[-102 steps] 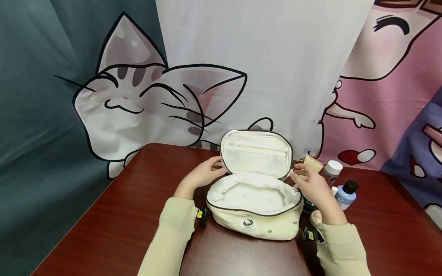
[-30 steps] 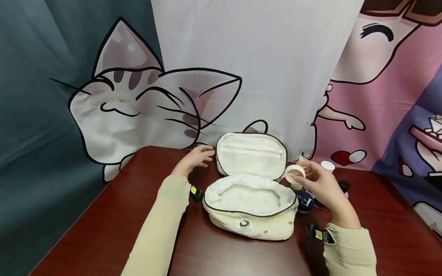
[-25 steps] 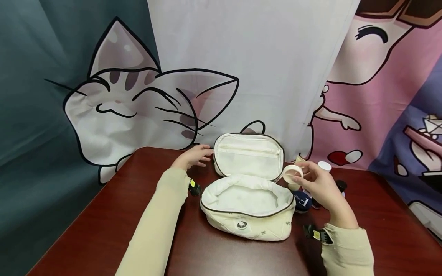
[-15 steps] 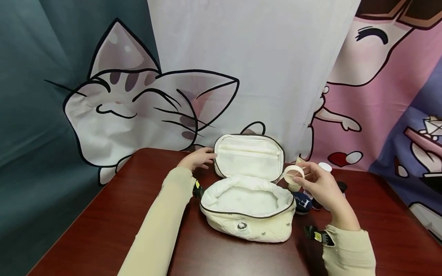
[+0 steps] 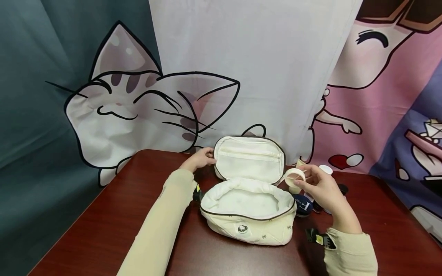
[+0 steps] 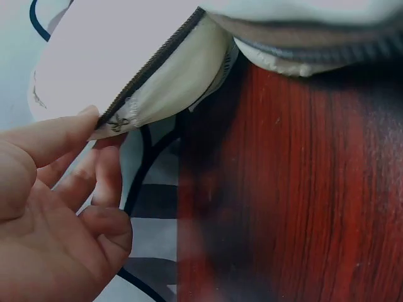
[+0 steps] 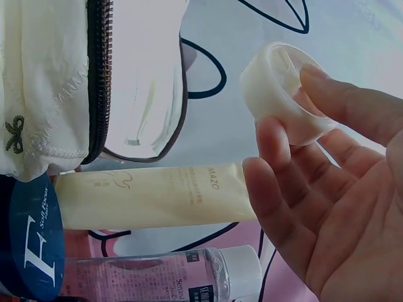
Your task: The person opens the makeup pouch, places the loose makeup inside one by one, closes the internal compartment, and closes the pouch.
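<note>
An off-white quilted cosmetic bag (image 5: 248,230) with dark zipper trim lies with its lid (image 5: 249,159) raised. My left hand (image 5: 199,160) pinches the lid's left edge between thumb and fingers, clearly seen in the left wrist view by the zipper (image 6: 151,66). Right of the bag, my right hand (image 5: 322,188) holds a cream ring-shaped thing (image 7: 255,85) with a wide hollow. Its exact kind cannot be told. The thumb tip (image 7: 313,71) reaches into the hollow while the fingers support it from outside.
Beside the bag on the right are a yellow tube (image 7: 157,195), a clear bottle with a white cap (image 7: 242,274) and a dark blue round case (image 5: 304,205). A black-capped item (image 5: 343,188) is partly behind my right hand. Printed curtains hang behind the table (image 5: 103,226).
My right hand, without the ring 3.4 s ago, holds it from one second ago. My left hand, apart from the lid one second ago, has moved in and pinches its edge.
</note>
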`<state>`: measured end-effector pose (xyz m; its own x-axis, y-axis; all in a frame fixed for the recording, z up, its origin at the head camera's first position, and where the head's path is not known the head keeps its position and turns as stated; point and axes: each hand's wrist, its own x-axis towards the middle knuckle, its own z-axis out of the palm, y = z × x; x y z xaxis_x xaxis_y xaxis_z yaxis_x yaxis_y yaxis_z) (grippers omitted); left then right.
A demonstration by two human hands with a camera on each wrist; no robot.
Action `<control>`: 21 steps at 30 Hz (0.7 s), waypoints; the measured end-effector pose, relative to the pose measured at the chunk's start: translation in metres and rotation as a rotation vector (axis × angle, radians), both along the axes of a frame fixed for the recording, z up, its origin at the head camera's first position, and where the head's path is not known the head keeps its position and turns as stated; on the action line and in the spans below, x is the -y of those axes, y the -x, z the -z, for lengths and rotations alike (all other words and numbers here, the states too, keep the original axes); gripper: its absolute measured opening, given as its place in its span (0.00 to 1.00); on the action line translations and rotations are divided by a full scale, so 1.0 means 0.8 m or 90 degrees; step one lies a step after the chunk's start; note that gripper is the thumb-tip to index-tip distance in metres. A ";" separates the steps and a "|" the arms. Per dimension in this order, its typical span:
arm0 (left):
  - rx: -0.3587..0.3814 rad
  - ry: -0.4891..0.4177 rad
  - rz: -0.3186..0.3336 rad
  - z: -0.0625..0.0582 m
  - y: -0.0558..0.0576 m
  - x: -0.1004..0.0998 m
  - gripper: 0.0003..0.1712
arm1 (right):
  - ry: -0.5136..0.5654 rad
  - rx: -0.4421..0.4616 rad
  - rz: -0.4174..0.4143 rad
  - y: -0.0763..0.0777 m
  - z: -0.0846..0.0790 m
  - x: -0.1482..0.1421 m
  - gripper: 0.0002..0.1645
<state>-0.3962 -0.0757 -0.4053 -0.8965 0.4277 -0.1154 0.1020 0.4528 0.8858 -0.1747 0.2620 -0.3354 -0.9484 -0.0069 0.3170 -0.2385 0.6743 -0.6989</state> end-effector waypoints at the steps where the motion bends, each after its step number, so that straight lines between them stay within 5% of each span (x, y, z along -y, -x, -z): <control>1: 0.003 0.003 -0.005 0.001 0.001 0.000 0.34 | -0.001 0.000 -0.001 0.000 0.000 0.000 0.22; 3: 0.026 -0.010 -0.012 0.000 0.001 0.000 0.34 | -0.002 -0.002 -0.001 0.000 0.001 0.000 0.22; 4: 0.049 -0.004 -0.024 -0.016 -0.016 -0.002 0.33 | -0.002 -0.003 -0.001 0.000 0.001 0.000 0.22; 11: 0.059 -0.129 -0.007 -0.050 -0.063 0.004 0.26 | 0.008 -0.004 -0.002 0.002 0.001 0.001 0.22; 18: 0.034 -0.215 -0.018 -0.012 -0.060 0.010 0.18 | 0.023 -0.009 -0.004 0.004 0.001 0.002 0.23; 21: 0.028 -0.233 -0.025 0.000 -0.069 0.012 0.19 | 0.029 -0.010 -0.002 0.004 0.000 0.003 0.24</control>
<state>-0.3412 -0.0853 -0.4050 -0.9104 0.4138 0.0002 0.0494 0.1082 0.9929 -0.1783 0.2597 -0.3355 -0.9433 0.0044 0.3319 -0.2522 0.6407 -0.7252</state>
